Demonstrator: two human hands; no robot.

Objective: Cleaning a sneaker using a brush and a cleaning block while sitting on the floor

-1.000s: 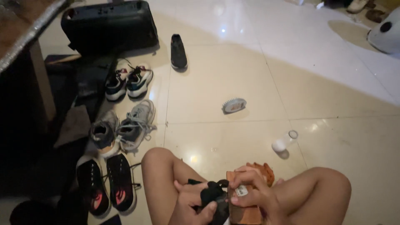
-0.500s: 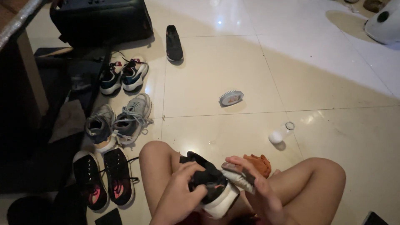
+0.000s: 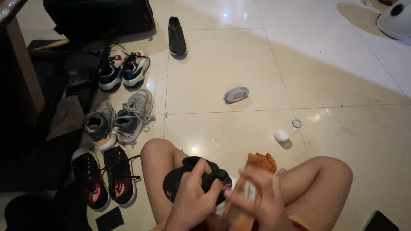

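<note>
I sit cross-legged on a tiled floor. My left hand (image 3: pixel 192 199) grips a black shoe (image 3: pixel 184 177) with a white sole over my lap. My right hand (image 3: pixel 263 201) is blurred and holds a narrow brown and white object (image 3: pixel 240 201), pressed against the shoe's side. An orange cloth (image 3: pixel 261 162) lies just beyond my right hand, between my knees.
Three pairs of shoes line the left: black ones (image 3: pixel 105 177), grey ones (image 3: pixel 117 115), blue-and-white ones (image 3: pixel 124 70). A single black shoe (image 3: pixel 177 36) lies farther off. A small brush (image 3: pixel 236 94) and a tipped clear bottle (image 3: pixel 287 130) rest on the tiles. A dark bag (image 3: pixel 98 17) sits at the top left.
The black shoe has turned in my hands and sits lower in my lap. My right hand has moved onto the brown object beside it. The view has tilted downward.
</note>
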